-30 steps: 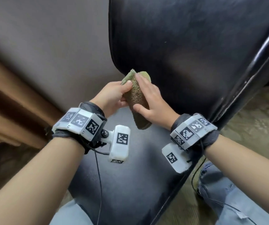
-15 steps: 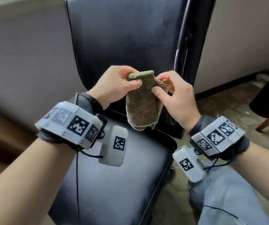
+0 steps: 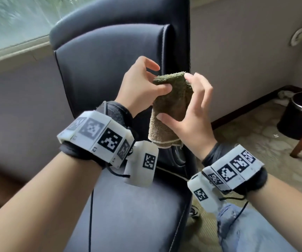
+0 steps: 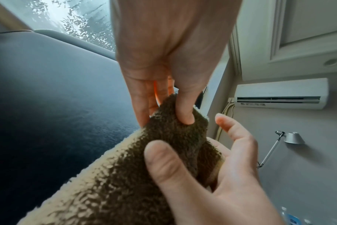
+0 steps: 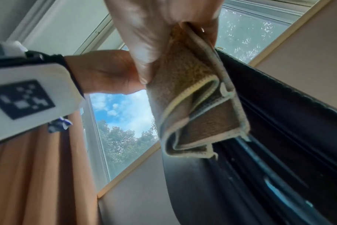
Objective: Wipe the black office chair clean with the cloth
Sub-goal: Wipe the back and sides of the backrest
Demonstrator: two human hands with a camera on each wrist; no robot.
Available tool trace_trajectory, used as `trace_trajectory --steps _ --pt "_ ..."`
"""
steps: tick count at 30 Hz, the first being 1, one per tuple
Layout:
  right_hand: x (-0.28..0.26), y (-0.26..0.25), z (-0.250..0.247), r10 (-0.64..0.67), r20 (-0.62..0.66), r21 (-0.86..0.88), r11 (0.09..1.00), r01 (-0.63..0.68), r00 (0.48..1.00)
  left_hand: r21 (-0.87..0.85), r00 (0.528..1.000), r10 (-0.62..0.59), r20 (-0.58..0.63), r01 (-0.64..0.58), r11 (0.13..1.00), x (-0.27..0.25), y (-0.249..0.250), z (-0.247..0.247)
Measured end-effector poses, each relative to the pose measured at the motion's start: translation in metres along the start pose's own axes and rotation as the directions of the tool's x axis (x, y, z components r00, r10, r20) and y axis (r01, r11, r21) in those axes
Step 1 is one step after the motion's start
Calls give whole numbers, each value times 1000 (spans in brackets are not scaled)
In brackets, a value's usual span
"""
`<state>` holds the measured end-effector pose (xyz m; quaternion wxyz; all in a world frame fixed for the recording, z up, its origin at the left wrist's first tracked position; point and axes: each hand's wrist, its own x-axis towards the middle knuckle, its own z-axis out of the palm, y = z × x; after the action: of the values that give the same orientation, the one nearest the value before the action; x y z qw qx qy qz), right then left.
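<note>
Right now you hold the folded olive-green terry cloth (image 3: 170, 108) in the air before the black leather office chair (image 3: 110, 73), off its surface, so wiping looks unfinished. Your left hand (image 3: 142, 88) pinches the top edge; your right hand (image 3: 190, 122) clamps the middle, thumb in front, fingers behind.

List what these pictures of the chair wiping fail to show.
- Chair base and legs: cut off by the head view's lower edge, hidden behind the arms.
- Dirt on the chair: not discernible; the wrist views are blurred.
- Far side of the cloth: hidden by the right hand and left hand.
- Bin contents: cut by the right edge.
</note>
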<state>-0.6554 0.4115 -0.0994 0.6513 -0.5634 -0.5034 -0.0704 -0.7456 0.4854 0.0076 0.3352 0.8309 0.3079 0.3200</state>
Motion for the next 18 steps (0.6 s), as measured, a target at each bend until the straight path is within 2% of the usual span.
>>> trace_trajectory --steps 4,8,11,18 --pt "13 9 3 -31 -113 -40 999 26 993 0 999 42 -6 -42 999 11 6 5" --pt "22 5 -2 9 -171 129 992 13 985 -60 997 75 30 -73 996 16 12 6" --pt "34 8 -11 14 -204 171 985 22 979 -87 994 106 31 -103 991 23 21 8" --pt "89 5 -22 -57 -313 115 989 97 948 -157 987 155 -36 -159 975 52 51 4"
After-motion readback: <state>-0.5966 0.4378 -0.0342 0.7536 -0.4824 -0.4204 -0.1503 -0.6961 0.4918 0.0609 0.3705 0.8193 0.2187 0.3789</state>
